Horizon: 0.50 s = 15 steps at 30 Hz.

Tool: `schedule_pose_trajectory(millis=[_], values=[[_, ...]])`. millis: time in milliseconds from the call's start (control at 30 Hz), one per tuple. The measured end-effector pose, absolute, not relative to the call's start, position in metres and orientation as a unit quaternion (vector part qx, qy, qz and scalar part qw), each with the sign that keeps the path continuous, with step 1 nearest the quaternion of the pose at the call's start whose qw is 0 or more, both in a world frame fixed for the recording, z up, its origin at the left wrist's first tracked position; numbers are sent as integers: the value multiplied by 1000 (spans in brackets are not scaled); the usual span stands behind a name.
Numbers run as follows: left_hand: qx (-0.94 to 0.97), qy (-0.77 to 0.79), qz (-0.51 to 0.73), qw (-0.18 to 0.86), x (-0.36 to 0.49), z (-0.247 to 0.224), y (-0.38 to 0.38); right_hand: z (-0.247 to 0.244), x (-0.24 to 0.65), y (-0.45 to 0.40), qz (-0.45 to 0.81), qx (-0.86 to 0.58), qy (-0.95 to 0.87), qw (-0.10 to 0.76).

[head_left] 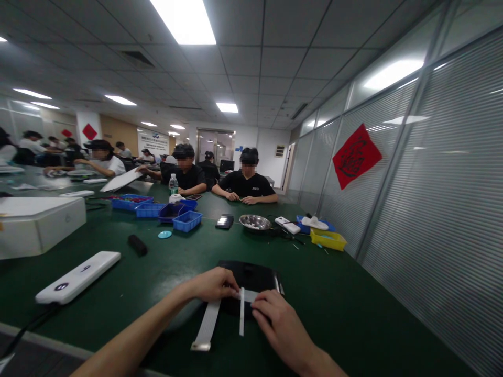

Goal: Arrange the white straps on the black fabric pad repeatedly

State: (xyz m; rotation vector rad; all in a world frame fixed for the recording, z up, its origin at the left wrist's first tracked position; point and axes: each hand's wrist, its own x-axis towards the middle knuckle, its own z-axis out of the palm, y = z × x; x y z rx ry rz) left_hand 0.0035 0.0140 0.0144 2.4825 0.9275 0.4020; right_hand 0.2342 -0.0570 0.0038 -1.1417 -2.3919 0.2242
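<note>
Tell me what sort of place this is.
Probably a shared workroom in an office building: people sit around a long green table with blue bins of small items, under a panelled ceiling with flat lights, beside a partition with blinds.

Operator body, visible portion: two bare hands and two bare forearms.

Left hand (215, 283) – uncovered, rounded across the back, with slender fingers; the fingertips are partly hidden and the fine nail detail is too small to read. Left forearm (151, 329) – uncovered along its whole visible length, long and smooth in outline, narrow at the wrist and broader toward the near left edge of the view. Right hand (278, 317) – uncovered, with a broad back, a distinct thumb and slender, tapered fingers. Right forearm (323, 363) – uncovered, visible as a short section beyond the wrist, cut off by the near edge of the view.
</note>
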Motion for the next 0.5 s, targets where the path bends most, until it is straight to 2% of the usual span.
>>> schedule_pose_trajectory(millis=[133,200,367,500], values=[[876,394,162,226,-6,14,23,6,245,-44,91,-450,-854,245],[860,443,170,187,-16,12,32,8,251,-34,98,-469,-843,245],[781,613,121,8,-53,-4,62,11,261,-5,120,-506,-827,212],[742,663,99,1,-86,-17,81,13,254,19,126,-500,-839,173]])
